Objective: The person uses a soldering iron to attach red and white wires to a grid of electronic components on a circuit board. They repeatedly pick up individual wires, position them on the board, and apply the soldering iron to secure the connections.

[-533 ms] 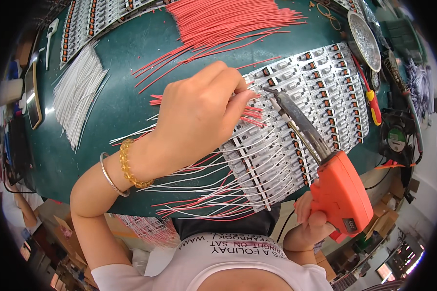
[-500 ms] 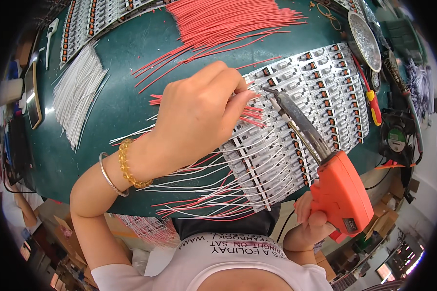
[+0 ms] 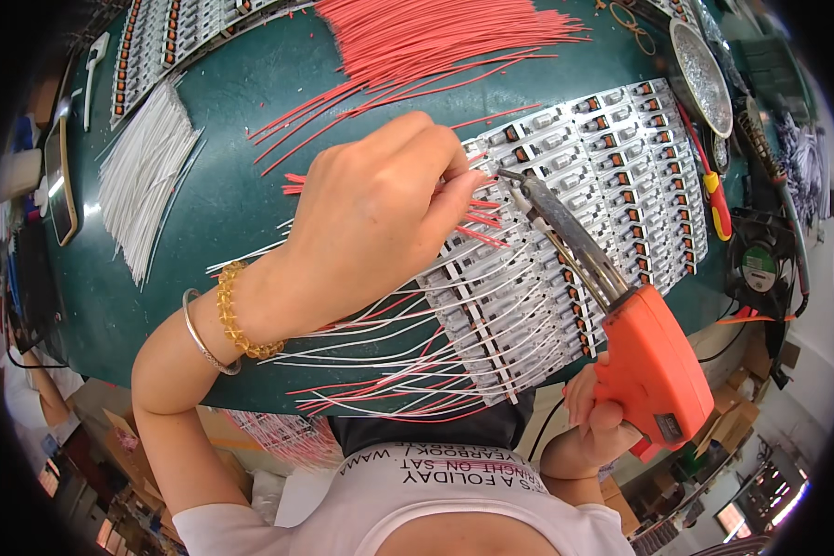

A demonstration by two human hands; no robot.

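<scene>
My left hand (image 3: 370,218) is closed over the left edge of a panel of small circuit boards (image 3: 611,157). Short red wires (image 3: 483,222) stick out on both sides of its fist, and a red end shows at the pinched thumb and forefinger. In my right hand (image 3: 591,419) is a red soldering gun (image 3: 656,371), its trigger side hidden by the fingers. The gun's dark tip (image 3: 509,174) meets or nearly meets the board beside my left fingertips. White wires (image 3: 361,360), with red ones among them, trail leftward from the panel's nearer rows.
A pile of red wires (image 3: 435,37) lies at the back, a bundle of white wires (image 3: 148,181) at the left. A phone (image 3: 61,181) is near the left edge. On the right are a metal dish (image 3: 699,79), a red-and-yellow screwdriver (image 3: 716,204) and a small fan (image 3: 759,269).
The soldering gun's tip has shifted slightly left and up, closer to my left fingertips. My left wrist has moved a little to the left; both hands keep their hold.
</scene>
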